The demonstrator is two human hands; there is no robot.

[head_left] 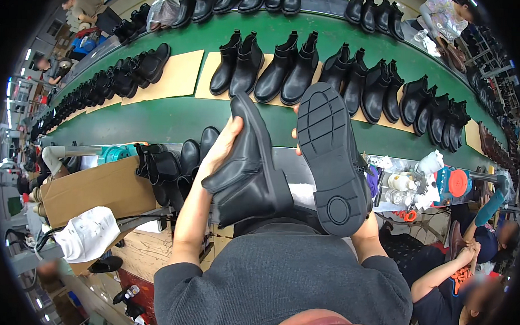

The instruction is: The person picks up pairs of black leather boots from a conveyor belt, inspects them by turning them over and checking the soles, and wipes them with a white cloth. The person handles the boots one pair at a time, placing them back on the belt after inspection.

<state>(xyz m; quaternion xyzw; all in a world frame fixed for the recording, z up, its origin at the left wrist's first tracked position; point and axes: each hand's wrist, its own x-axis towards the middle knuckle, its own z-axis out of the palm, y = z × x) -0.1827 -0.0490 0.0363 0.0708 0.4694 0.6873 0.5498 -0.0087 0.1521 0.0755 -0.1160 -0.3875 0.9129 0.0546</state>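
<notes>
While both hands are occupied, the relation that matters is how the two black boots lie against each other and against the counter [175, 116] beyond them. Left hand [219, 144]: partly closed around the forefoot of the left-hand boot [245, 179], on its upper side; the remaining fingers are hidden behind the leather. That boot shows its flank, toe pointing away from the wearer, sole edge toward the right, shaft toward the lower left; long axis runs from upper left to lower right. Right hand [295, 133]: mostly concealed behind the right-hand boot [335, 159], only fingertips curled round the left edge of the sole, so the boot is held but the exact closure cannot be read. Its sole faces the viewer, toe away, heel near the torso, axis close to parallel with the other. Each boot is nearest its own hand; a gap separates them. Past the toes, a row of upright black boots [277, 71] stands on cardboard [186, 71], toes toward the wearer, opposite to the held pair. Judgement: setting either down to match that row would call for reversing its toe direction and turning its sole downward.
</notes>
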